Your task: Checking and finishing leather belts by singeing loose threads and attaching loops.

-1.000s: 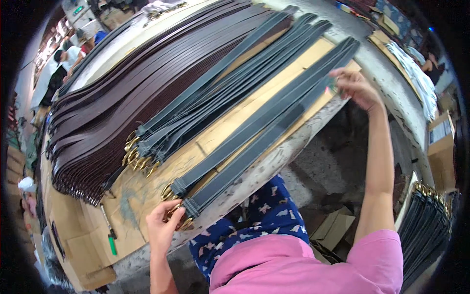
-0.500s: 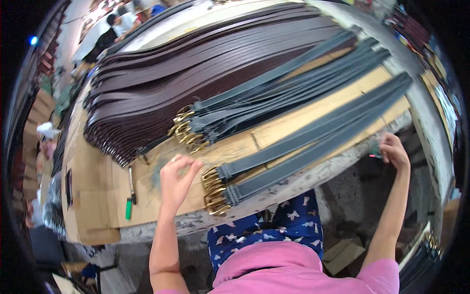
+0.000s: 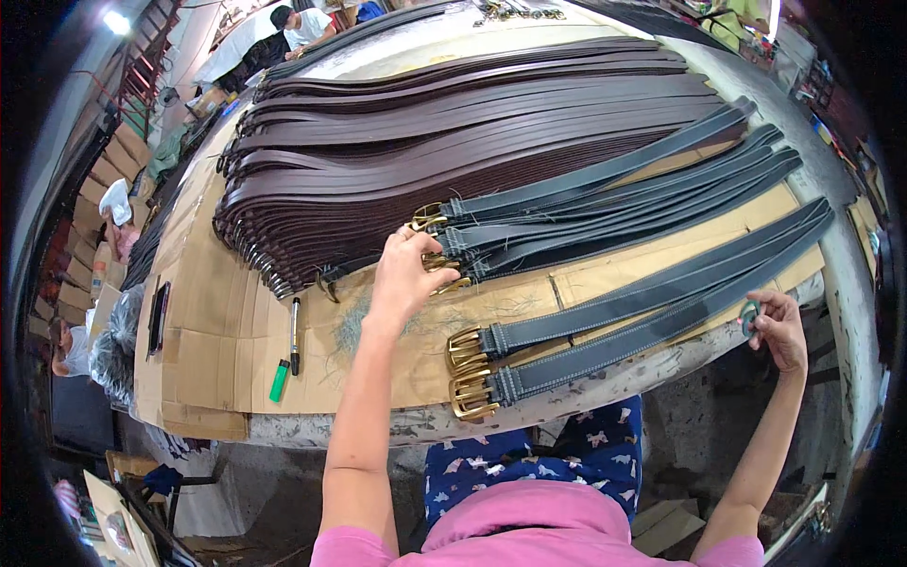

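Note:
My left hand (image 3: 402, 274) is at the brass buckles (image 3: 446, 265) of a pile of grey-blue belts (image 3: 605, 198), its thumb and fingers closing round one buckle. Nearer to me, a second group of stitched grey-blue belts (image 3: 652, 293) lies along the table edge, with its brass buckles (image 3: 468, 373) bunched at the left end. My right hand (image 3: 782, 331), just beyond the table edge on the right, pinches a small green tool with a ring-like part (image 3: 749, 318). The rest of that tool is hidden by my fingers.
A large stack of dark brown belts (image 3: 453, 142) fills the far side of the cardboard-covered table (image 3: 203, 331). A black marker (image 3: 295, 335), a green lighter (image 3: 280, 381) and loose thread scraps (image 3: 364, 326) lie at left. Another person (image 3: 302, 28) sits at the far end.
My left hand has moved away from me and right, onto the buckles of the farther grey-blue pile. My right hand has turned, showing more of the green tool. The whole view has shifted.

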`<state>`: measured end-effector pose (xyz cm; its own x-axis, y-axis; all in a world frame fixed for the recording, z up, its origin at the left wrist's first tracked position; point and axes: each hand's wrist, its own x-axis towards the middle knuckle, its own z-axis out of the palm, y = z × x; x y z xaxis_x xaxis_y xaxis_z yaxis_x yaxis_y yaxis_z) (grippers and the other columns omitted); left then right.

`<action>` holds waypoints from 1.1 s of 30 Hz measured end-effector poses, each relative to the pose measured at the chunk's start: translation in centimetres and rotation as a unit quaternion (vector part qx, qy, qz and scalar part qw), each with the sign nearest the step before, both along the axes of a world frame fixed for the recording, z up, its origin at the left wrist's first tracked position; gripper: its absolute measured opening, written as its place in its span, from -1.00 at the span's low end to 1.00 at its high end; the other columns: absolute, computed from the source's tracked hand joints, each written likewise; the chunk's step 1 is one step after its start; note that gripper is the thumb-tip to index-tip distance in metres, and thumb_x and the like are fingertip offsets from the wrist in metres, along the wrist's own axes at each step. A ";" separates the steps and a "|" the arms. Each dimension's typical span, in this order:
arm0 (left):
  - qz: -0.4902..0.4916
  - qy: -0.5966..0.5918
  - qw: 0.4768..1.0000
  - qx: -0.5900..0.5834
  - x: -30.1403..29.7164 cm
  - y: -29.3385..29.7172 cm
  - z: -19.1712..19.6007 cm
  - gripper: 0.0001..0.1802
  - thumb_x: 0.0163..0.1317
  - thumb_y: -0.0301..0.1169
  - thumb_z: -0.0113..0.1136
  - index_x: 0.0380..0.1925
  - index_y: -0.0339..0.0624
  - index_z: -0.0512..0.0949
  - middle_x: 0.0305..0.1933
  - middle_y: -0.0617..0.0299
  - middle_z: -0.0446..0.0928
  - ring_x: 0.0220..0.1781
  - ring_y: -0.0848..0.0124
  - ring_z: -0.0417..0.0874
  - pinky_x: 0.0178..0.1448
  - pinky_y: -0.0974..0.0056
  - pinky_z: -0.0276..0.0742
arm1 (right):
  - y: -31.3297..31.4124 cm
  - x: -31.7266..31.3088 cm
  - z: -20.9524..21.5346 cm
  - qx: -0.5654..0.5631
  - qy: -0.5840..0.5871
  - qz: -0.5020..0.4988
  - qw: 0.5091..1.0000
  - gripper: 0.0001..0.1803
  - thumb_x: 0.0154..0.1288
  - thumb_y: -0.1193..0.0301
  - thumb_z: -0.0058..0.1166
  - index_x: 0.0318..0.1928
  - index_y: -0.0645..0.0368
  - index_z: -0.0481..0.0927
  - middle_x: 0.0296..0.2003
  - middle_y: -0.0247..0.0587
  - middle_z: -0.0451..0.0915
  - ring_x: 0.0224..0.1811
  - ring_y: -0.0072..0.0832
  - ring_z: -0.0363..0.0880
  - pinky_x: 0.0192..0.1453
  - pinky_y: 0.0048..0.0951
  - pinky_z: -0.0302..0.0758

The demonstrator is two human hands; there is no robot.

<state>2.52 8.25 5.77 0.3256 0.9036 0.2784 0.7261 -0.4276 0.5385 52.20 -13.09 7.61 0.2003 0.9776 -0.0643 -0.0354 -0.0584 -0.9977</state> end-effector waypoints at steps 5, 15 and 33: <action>0.053 0.098 0.989 0.094 -0.3 -0.5 -2.4 -0.67 -0.14 -0.33 0.46 -0.40 -0.26 0.59 -0.23 0.07 0.52 -0.07 0.14 0.46 0.03 0.11 0.41 | 4.5 -6.1 2.1 0.014 0.012 0.049 0.999 -0.81 0.13 0.50 0.27 -0.29 0.27 0.53 -0.42 -0.05 0.66 -0.52 -0.43 0.68 -0.50 -0.52 0.65; -0.039 -0.217 0.969 -0.109 -0.9 1.4 2.7 -0.76 0.23 -0.36 0.20 -0.23 -0.33 0.60 -0.55 0.37 0.48 -0.52 0.64 0.35 -0.44 0.40 0.27 | 11.0 -15.1 3.9 0.031 0.015 0.127 0.991 -0.88 0.27 0.47 0.17 -0.29 0.26 0.54 -0.40 -0.15 0.65 -0.43 -0.46 0.70 -0.38 -0.54 0.67; -0.076 -0.016 0.995 0.069 -2.6 -1.1 -2.5 -0.86 -0.05 -0.50 0.36 -0.46 -0.28 0.62 -0.45 0.16 0.52 -0.31 0.27 0.47 -0.20 0.23 0.45 | 16.4 -22.6 1.0 0.074 0.050 0.136 0.987 -0.86 0.28 0.45 0.17 -0.30 0.30 0.57 -0.36 -0.19 0.64 -0.28 -0.38 0.71 -0.18 -0.49 0.68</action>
<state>-0.04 7.15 3.26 0.4439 0.7972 0.4090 0.6313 -0.6022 0.4886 29.59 3.31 8.57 -0.0718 0.9945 0.0764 -0.1371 0.0660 -0.9884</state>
